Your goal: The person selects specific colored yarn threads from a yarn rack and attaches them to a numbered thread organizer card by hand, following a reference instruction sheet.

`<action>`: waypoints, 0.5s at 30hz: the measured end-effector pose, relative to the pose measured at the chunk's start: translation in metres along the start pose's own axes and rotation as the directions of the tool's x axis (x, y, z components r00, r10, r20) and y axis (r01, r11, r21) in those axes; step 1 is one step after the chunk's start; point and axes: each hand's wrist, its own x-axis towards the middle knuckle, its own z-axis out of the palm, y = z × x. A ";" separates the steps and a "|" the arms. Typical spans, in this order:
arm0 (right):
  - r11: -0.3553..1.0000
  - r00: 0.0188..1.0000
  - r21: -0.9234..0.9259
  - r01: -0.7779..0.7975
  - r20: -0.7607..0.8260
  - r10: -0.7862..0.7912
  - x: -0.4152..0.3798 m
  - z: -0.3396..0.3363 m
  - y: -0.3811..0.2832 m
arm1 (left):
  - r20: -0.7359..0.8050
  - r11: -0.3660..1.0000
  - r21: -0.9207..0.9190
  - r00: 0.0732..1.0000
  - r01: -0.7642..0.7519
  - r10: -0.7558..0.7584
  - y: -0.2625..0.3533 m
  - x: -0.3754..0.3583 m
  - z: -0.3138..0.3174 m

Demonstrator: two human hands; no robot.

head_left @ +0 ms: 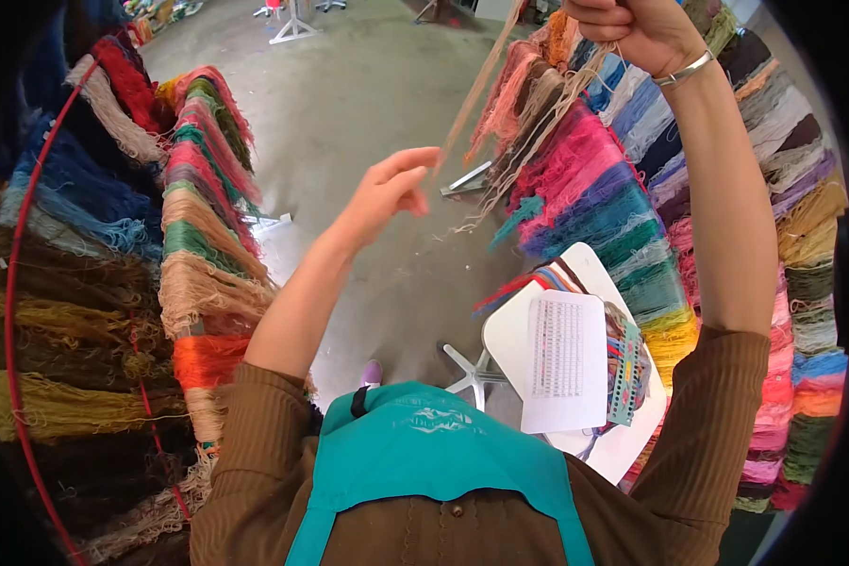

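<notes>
Near the top right edge, my right hand (632, 28) is closed around a bundle of long beige yarn (561, 108), whose loose ends hang down to the left. A thin tan strand (481, 80) runs from the top edge down to my left hand (391, 193) at the middle. The fingers of my left hand are bent, with thumb and forefinger close to the strand; whether they pinch it is not clear. Behind the beige yarn hang pink skeins (571, 174) on a rack.
A white stool or small table (509, 344) at lower right bears a printed sheet (566, 358), a green card with holes (624, 375) and coloured yarns. Racks of yarn skeins (212, 245) stand on the left and right. A red hose or cord (11, 283) curves along the far left.
</notes>
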 end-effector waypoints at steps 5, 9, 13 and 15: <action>0.929 0.811 0.356 -0.099 0.570 -0.132 0.018 -0.037 0.014 | 0.143 0.967 -0.253 0.990 0.033 0.003 -0.007 0.009 0.034; 1.000 0.999 0.021 0.005 -0.047 -0.004 -0.033 -0.027 -0.006 | 0.051 0.961 -0.278 0.999 -0.002 0.017 -0.020 0.008 0.039; 0.998 0.995 0.050 0.030 -0.101 -0.025 -0.048 -0.039 -0.002 | 0.046 0.951 -0.309 0.998 -0.021 0.036 -0.020 0.005 0.043; 0.997 0.990 0.077 0.021 -0.144 -0.010 -0.054 -0.046 0.000 | 0.032 0.959 -0.282 0.999 -0.027 0.037 -0.018 0.004 0.044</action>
